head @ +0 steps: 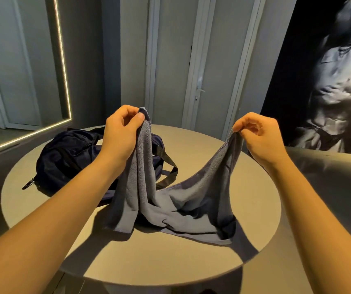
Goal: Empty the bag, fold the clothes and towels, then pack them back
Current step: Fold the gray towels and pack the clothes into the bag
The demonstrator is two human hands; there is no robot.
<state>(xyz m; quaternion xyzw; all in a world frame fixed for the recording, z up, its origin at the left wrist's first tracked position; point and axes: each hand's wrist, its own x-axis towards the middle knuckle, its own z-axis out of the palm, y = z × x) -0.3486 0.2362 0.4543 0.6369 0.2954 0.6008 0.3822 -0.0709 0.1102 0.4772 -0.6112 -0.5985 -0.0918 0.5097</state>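
Observation:
A grey towel (178, 204) hangs between both hands above the round table (255, 187), its lower part crumpled on the tabletop. My left hand (121, 132) pinches one top corner of the towel, raised over the table's middle. My right hand (259, 136) pinches the other corner, further right and at about the same height. A dark navy bag (64, 158) lies slumped on the table's left side, behind my left forearm, with its straps trailing toward the centre.
The table's front and right edges lie near my arms. A mirror with a lit frame (64, 66) stands at the left. Pale doors (191, 60) are behind the table, and a dark wall picture (329, 81) is at the right.

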